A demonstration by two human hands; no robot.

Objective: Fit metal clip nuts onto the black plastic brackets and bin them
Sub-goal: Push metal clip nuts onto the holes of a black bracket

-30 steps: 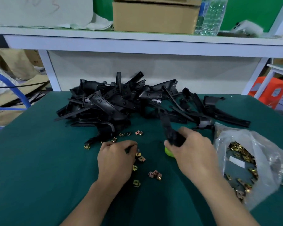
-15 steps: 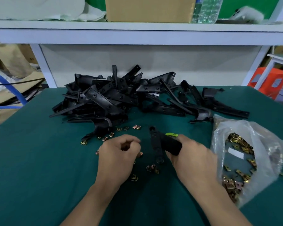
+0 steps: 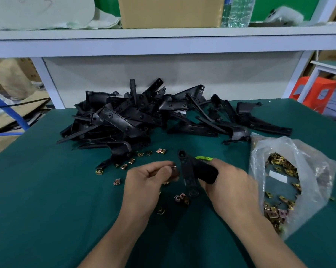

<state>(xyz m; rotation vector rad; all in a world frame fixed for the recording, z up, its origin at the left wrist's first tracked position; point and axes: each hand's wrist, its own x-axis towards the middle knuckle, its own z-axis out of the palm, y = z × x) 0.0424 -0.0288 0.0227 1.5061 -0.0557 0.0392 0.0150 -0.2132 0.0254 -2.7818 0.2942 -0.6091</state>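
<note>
Two hands (image 3: pixel 144 182) (image 3: pixel 233 186) are over the desk (image 3: pixel 47 209). What is each one holding?
Right hand is wrapped around the thick end of a black bracket (image 3: pixel 188 175). Its flat arm, with a round eye at each end, lies across the gap between the two hands.
And the left hand?
Its fingers are curled, with thumb and forefinger pinching a small metal piece (image 3: pixel 174 167) just beside the bracket's arm. It is too blurred to make out its shape.
Is the piece touching the bracket?
I cannot tell; they are very close.
Where are the other brackets?
A tangled pile of brackets (image 3: pixel 136 120) lies beyond both hands, at the far edge of the desk.
And the clip nuts?
Loose clip nuts (image 3: pixel 180 198) are scattered around the left hand: some just beyond it near the pile, a few under and below the gap between the hands. Many more sit in a clear plastic bag (image 3: pixel 291 182), mouth open, just to the outside of the right hand.
Anything else near the hands?
A small bright green object (image 3: pixel 203 158) peeks out just beyond the right hand's knuckles, behind the bracket.
And further off?
A white shelf (image 3: pixel 163 39) runs above the pile, carrying a cardboard box (image 3: pixel 169 12) and a water bottle (image 3: pixel 236 10). An orange stool (image 3: pixel 314 91) stands off past the right hand's side of the desk.
</note>
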